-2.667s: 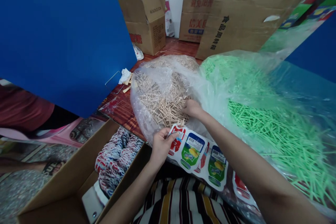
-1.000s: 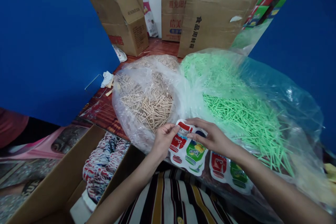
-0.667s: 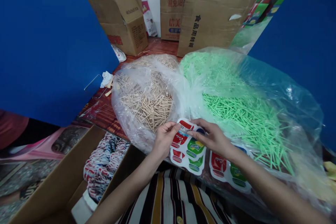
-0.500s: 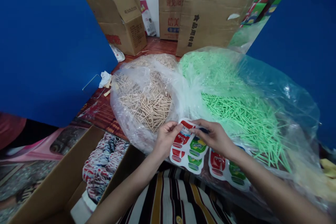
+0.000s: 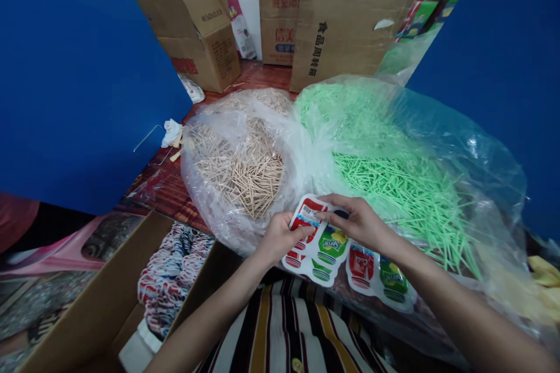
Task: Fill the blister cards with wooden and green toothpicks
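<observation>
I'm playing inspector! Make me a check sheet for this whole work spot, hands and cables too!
Surface: reddish wood-grain tabletop, partly covered.
Things in use: flat white-edged red Cola piece, flat white-edged green Sprite piece; thin beige sticks and thin green sticks in clear plastic.
Clutter: crumpled white scrap, left.
Left hand: thumb on the Cola piece.
Right hand: closed near the top, where both pieces meet.
Cables: nothing seen.
Surroundings: flat blue panels both sides; brown cardboard boxes behind; open brown cardboard box at left.
</observation>
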`<state>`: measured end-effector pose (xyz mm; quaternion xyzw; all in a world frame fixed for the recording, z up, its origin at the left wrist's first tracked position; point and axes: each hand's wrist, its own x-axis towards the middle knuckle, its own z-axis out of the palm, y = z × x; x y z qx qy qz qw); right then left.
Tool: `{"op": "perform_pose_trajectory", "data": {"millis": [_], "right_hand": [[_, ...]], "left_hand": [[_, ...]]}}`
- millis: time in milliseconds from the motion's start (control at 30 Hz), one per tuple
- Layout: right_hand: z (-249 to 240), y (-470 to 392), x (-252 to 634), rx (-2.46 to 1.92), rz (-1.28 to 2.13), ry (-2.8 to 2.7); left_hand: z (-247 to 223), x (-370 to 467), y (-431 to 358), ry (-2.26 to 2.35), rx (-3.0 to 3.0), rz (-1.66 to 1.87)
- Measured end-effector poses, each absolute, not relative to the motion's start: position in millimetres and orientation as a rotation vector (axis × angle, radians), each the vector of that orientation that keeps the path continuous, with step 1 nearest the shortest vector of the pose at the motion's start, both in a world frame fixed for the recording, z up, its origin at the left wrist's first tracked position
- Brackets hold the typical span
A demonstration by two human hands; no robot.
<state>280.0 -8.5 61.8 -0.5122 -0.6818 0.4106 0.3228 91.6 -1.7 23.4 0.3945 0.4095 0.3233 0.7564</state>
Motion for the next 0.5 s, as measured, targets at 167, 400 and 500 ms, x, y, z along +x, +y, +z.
{"op": "perform_pose_trajectory", "data": {"millis": [167,400,500], "right_hand": [[59,-10,280,-1.365,1.321,-1.59],[59,-8,281,-1.423,1.271,-1.621],[65,-10,284,-1.384,1.016,-1.818]], "left_hand": [[21,91,-1,0.896,0.866,0.76],[15,92,-1,0.953,0.888,0.798],[9,90,0,1.003,1.05,0.838]]}}
